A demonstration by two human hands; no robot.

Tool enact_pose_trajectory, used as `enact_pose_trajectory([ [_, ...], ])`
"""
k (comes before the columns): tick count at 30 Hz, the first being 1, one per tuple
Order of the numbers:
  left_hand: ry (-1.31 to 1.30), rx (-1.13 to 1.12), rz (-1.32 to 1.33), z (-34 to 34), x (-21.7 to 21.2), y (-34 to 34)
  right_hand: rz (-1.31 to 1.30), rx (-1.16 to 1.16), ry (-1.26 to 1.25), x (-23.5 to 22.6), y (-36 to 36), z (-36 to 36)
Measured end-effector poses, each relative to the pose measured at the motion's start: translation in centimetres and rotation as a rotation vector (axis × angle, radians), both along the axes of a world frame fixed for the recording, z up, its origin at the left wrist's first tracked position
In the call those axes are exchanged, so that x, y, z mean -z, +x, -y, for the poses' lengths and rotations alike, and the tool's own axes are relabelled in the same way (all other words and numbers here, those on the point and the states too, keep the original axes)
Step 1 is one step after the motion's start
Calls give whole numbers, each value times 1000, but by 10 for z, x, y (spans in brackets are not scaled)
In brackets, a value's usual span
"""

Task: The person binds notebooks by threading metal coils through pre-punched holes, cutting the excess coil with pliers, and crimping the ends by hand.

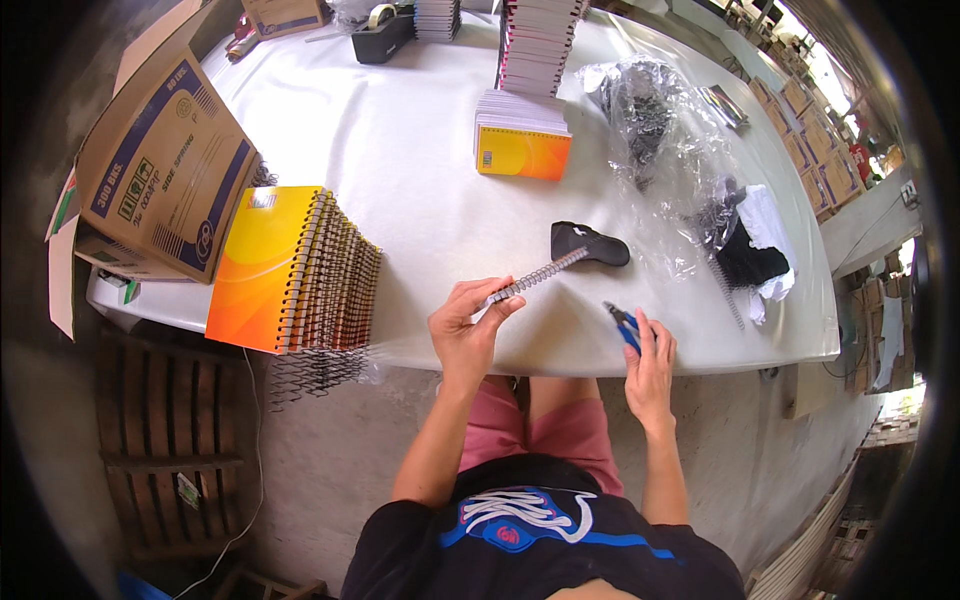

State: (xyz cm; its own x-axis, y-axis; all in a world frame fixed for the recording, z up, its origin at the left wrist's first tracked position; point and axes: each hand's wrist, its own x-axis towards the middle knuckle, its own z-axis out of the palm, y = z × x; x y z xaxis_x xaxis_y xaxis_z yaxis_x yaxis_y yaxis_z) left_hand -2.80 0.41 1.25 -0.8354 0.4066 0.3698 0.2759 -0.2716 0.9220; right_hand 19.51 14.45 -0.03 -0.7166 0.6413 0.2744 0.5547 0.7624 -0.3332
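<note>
The left hand (468, 322) is grasping one end of a spiral-bound notebook (535, 281), which seems to be showing nearly edge-on, raised above the near part of the counter (425, 160). The right hand (650, 372) is curling its fingers loosely around blue-handled pliers (627, 328), whose jaws are pointing away from the body, toward the black boot-shaped item (592, 244).

The notebook is probably handling as a light piece, its paper block bending a little and its wire coil springing under pressure. The coil is likely to be denting if pinched hard, so the flat page block is offering the safer hold. The pliers are looking stiff and denser, with the handles giving the natural grip.

The counter is wearing a smooth white covering that is creasing in places and may be slippery. Yellow-orange notebooks (262, 268) are standing beside a cardboard box (165, 175) on the left; clear plastic wrapping (665, 205) is lying on the right. Beyond, grey floor (335, 465) and stacked cartons (822, 165) are showing.
</note>
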Motion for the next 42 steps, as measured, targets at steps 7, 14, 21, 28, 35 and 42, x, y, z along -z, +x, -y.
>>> enact_pose_trajectory([
  [7, -77, -293, -532, 6, -28, 8, -283, -285, -157, -88, -56, 63],
  [14, -81, -337, -605, 13, -36, 10, -269, -372, -129, -103, -71, 68],
  [21, -39, -363, -579, 9, -34, 14, -339, -399, -220, -104, -66, 66],
  [28, -40, -363, -625, 9, -36, 15, -308, -438, -589, -95, -62, 64],
  [35, 6, -401, -600, 10, -32, 16, -412, -494, -1571, -83, -55, 64],
  [42, 330, -334, -172, 20, -57, 13, 66, -27, -78, -41, -39, 12],
])
